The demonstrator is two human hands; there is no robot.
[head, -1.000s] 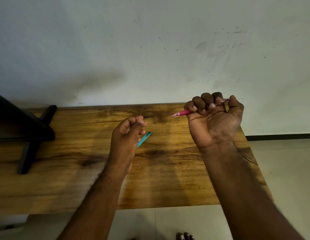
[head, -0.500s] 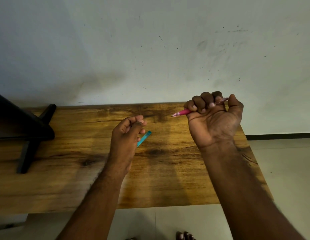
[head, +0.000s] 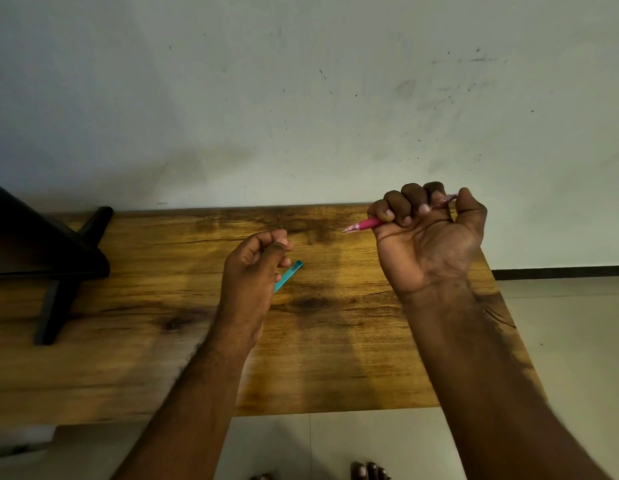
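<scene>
Gripping a pink pen (head: 368,223), right hand (head: 429,244) hides its barrel.

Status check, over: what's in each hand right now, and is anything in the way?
Right hand grips pink pen, tip pointing left. Left hand holds teal cap. Both above wooden table; nothing between them.

text: none readable | pink pen (head: 368,223): no legible print | teal piece (head: 289,275): unmarked
</scene>
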